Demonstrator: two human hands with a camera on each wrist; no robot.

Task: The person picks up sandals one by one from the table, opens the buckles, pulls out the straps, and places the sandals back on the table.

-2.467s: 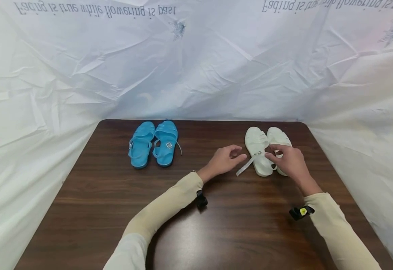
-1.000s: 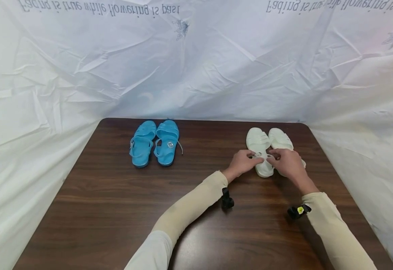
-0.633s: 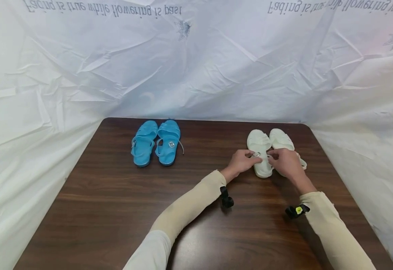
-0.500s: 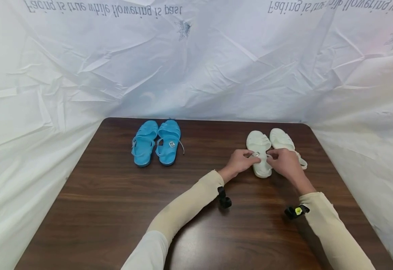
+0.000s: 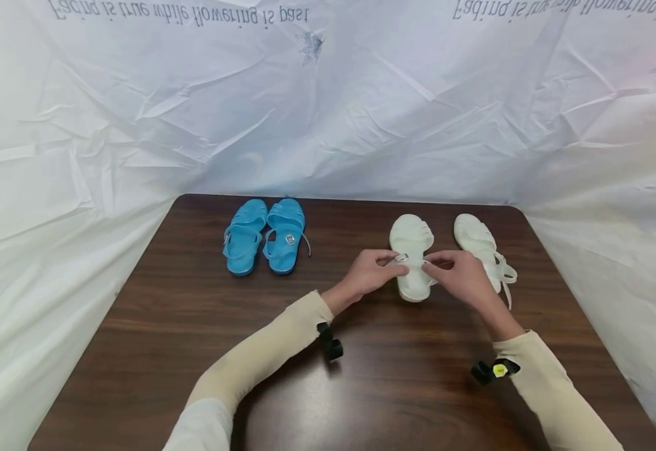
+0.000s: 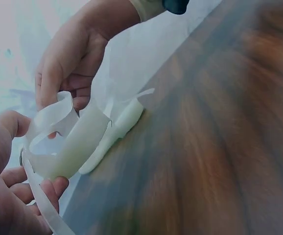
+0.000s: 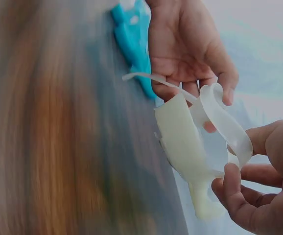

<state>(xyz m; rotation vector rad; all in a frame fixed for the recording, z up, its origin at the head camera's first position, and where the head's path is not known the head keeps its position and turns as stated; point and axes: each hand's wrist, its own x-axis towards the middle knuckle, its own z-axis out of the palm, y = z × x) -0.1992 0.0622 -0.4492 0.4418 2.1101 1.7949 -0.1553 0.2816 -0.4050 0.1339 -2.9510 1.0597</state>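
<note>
A white sandal (image 5: 415,287) is held between my two hands, its toe toward the far table edge. My left hand (image 5: 368,274) grips its left side by the silver buckle (image 5: 401,257). Across from it, my right hand (image 5: 463,277) pinches the strap side with thumb and fingers. Seen from the right wrist, the ankle strap (image 7: 224,117) loops up from the heel, and the sole is raised over the table. The other white sandal (image 5: 474,238) lies to the right, untouched, with its strap loose.
A pair of blue sandals (image 5: 241,257) stands on the left of the dark wooden table (image 5: 192,351). White sheeting (image 5: 361,125) hangs behind the table and along both sides.
My left hand came in from the left and took hold of the sandal's side. Both hands have since carried that sandal left, away from its mate.
</note>
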